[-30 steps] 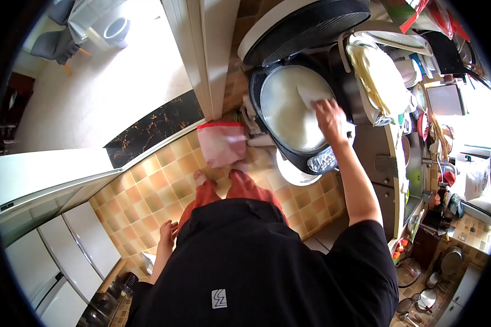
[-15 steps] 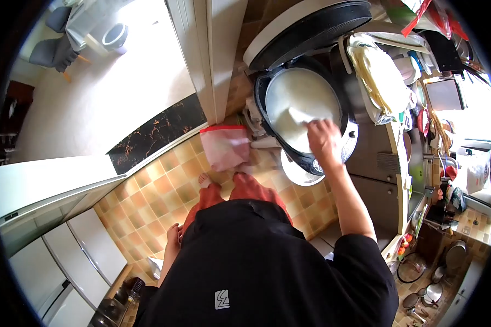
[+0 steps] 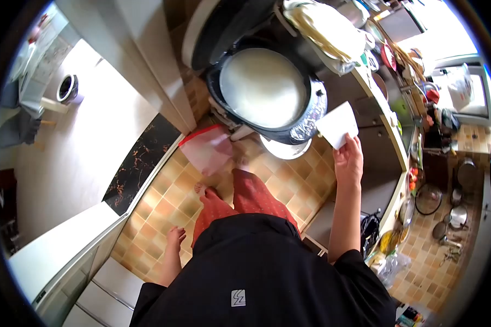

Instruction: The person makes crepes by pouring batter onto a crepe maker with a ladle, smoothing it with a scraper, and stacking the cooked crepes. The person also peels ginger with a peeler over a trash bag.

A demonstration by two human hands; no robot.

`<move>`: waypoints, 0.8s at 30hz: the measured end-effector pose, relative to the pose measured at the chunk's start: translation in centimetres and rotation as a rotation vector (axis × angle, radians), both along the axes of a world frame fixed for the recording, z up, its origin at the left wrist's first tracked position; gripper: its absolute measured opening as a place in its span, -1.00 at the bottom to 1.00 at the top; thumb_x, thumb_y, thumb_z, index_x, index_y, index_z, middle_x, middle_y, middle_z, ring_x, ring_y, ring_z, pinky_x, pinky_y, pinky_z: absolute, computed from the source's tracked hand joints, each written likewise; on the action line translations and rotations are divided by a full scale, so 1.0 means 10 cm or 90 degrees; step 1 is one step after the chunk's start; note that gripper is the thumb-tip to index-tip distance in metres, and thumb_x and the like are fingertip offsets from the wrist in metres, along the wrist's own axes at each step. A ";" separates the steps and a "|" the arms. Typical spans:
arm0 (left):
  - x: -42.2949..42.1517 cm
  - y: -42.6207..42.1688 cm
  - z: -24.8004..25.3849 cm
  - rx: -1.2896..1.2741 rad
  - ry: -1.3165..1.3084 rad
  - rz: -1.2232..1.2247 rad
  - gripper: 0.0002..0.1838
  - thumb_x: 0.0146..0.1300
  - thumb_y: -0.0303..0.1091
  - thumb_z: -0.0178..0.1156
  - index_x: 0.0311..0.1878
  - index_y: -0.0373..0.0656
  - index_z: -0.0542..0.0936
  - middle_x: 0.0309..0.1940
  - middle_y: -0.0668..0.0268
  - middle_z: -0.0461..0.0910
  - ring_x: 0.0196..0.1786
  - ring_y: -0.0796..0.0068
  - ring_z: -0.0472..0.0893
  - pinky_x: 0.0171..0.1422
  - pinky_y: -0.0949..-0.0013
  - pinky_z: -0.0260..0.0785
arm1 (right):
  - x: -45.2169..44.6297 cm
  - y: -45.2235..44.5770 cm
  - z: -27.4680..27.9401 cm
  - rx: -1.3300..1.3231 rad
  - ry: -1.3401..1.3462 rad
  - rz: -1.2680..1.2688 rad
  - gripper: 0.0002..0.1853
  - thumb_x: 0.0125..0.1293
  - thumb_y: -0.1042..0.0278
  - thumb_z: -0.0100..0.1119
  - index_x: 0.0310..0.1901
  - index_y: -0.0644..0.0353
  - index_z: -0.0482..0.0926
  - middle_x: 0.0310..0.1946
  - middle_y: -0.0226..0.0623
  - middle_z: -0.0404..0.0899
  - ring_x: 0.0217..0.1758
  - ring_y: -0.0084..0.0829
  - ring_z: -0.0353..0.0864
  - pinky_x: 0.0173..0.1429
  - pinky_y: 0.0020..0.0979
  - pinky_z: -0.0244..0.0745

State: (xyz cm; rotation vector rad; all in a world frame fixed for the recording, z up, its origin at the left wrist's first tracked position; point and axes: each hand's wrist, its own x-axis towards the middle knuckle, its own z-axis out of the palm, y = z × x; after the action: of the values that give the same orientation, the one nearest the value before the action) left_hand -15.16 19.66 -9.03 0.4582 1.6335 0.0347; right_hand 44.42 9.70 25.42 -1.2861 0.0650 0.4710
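Between the fingers of my right hand [image 3: 348, 159] is a flat white scraper [image 3: 338, 124], held up beside the rim of a round pan. The pan [image 3: 263, 89] holds a pale, milky layer and sits in a black appliance whose dark lid [image 3: 229, 27] stands raised behind it. Below the appliance is a white bowl [image 3: 285, 149], partly hidden by it. My left hand [image 3: 175, 236] hangs low on the left over the tiled floor, its fingers loosely apart and holding nothing.
A red-edged bag [image 3: 207, 150] lies near my feet. A folded cloth [image 3: 326, 28] rests on items right of the lid. The counter edge [image 3: 390, 125] runs down the right side. A door frame [image 3: 142, 60] stands left of the appliance.
My right hand has lifted the scraper out of the pan and moved to the right of it. My left hand has swung slightly away from my body. The view has turned.
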 end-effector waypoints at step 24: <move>2.21 -1.78 0.82 0.030 0.193 -0.425 -0.75 0.30 -0.22 0.02 -0.26 -0.24 0.51 -0.47 0.08 0.58 -0.35 0.16 0.62 -0.29 0.13 0.48 | 5.09 -0.12 -1.77 0.331 0.266 -0.126 -0.85 0.34 0.54 0.08 -0.08 0.31 0.49 -0.14 -0.22 0.60 0.00 -0.26 0.61 0.18 -0.19 0.58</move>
State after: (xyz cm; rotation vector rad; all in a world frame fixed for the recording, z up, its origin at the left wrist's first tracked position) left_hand 6.98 1.89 -0.82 1.0648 1.6983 -0.5165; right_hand 95.36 8.46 7.76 -0.6503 0.3925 0.5365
